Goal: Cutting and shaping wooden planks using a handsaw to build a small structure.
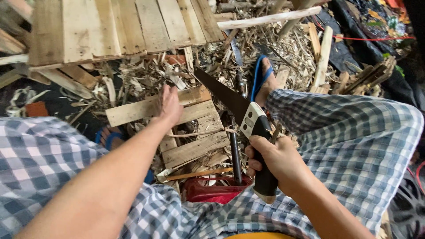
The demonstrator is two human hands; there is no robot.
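Wood-littered ground under saw and plank

Right hand gripping a handsaw, blade on the wooden plank under the left hand.

A handsaw with a dark toothed blade and a black-and-white handle is held at centre frame, its blade slanted up toward the upper left, the tip set against a pale wooden plank. The plank is laid crosswise, left of centre, atop other short boards
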